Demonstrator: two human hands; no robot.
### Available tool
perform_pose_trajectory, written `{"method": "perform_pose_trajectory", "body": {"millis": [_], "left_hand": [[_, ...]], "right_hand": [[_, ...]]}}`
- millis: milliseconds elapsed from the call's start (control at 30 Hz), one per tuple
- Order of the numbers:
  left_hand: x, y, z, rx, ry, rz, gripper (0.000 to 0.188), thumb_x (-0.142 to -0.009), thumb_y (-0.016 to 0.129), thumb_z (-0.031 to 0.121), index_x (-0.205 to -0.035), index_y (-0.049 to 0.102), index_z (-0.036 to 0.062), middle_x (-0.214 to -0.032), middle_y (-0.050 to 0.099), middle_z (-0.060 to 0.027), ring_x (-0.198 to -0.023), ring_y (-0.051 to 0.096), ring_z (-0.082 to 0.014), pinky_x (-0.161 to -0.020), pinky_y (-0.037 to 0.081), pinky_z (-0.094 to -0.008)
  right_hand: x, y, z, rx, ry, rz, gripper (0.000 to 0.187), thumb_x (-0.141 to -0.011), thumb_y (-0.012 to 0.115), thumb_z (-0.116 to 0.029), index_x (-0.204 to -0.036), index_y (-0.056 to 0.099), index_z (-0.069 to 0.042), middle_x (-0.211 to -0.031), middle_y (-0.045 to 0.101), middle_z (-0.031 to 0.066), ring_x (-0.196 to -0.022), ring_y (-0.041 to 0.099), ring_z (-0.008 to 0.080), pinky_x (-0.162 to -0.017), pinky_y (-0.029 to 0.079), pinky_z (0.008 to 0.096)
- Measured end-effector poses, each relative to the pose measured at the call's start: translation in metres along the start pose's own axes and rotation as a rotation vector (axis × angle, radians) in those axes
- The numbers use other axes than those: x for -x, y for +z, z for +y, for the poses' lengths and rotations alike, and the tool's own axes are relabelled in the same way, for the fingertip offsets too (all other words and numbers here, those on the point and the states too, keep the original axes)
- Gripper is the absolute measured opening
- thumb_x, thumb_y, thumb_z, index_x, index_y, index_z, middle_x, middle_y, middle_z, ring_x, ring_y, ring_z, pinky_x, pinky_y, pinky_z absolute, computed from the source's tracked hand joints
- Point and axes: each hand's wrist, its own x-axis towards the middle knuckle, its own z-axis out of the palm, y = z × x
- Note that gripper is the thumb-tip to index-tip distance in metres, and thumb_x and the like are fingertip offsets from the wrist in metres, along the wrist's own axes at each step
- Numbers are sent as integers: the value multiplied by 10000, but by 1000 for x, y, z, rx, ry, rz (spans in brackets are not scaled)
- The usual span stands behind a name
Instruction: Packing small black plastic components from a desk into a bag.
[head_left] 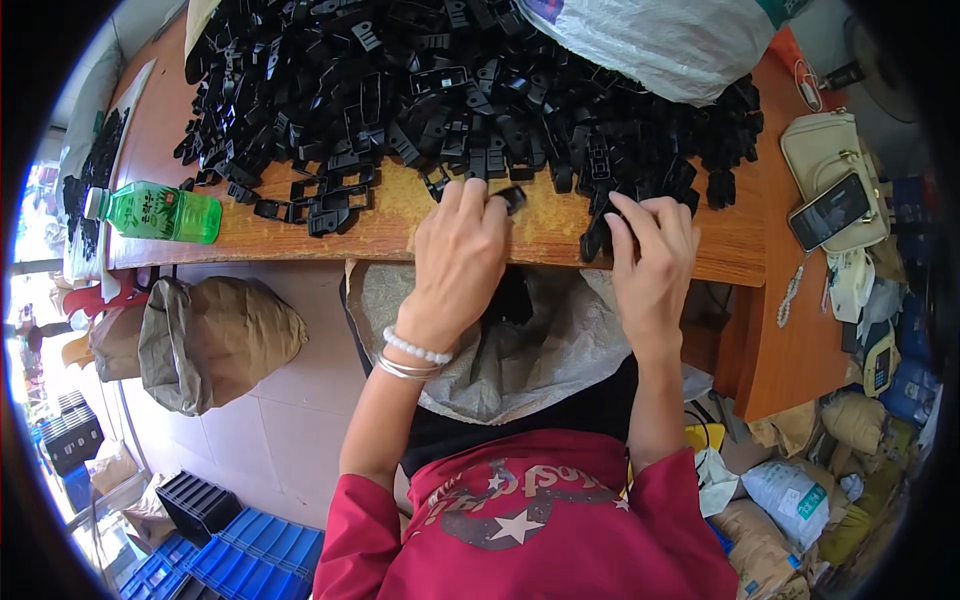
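Observation:
A large heap of small black plastic parts (360, 90) spreads over the wooden table. My left hand (460, 250) is closed at the table's front edge, and a small black plastic part (512, 198) sticks out at its thumb side. To its right, my right hand (655, 260) reaches the heap's front edge with thumb and forefinger slightly apart. Just beside those fingertips, another black part (592, 243) lies at the table edge. Below my hands an open woven sack (560, 365) spreads across my lap, with something black inside its mouth.
A green-labelled bottle (160, 212) lies on the table (240, 240) at left. A white woven bag (660, 45) covers the heap's back right. A handbag (815, 150) and a phone (830, 211) are at right. Brown sacks (220, 335) and blue crates (260, 555) stand on the left floor.

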Motion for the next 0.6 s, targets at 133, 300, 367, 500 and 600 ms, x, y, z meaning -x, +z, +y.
{"method": "perform_pose_trajectory", "body": {"millis": [133,300,367,500,600], "left_hand": [[1,5,5,-34,32,-34,143,-719,671,35,-824,579,8,-876,489,-109,-825,527,-270,-642,467,-354],[24,1,12,334,-172,187,172,-834,679,42,-905,528,4,-1032,596,-145,-651,585,-244,-567,469,-323],[32,-2,17,500,-310,144,181,-838,684,40,-900,516,12,-981,597,-135,-621,561,-206,-551,450,-297],[32,1,22,860,-564,186,243,-834,701,30,-993,518,14,-825,576,-62,-551,461,-96,-505,384,-234],[33,-4,19,1064,-666,155,364,-827,706,7,-1146,530,4,-806,581,-14,-544,467,-43,-503,394,-198]], "right_hand": [[-5,10,-9,261,-47,-42,288,-788,746,-224,-1034,700,-81,-843,529,48,-862,475,214,-751,334,377],[1,22,-12,278,-3,-56,301,-809,723,-213,-1076,678,-80,-838,518,52,-869,462,214,-769,308,380],[4,24,-10,248,3,-33,297,-813,717,-182,-1087,671,-77,-851,532,52,-876,472,216,-770,314,382],[4,21,-8,156,67,46,289,-816,715,-92,-1100,677,-49,-969,628,76,-929,557,239,-803,406,387],[5,16,8,-146,-13,237,288,-808,702,0,-1090,644,7,-967,641,110,-852,591,258,-705,476,343]]}}
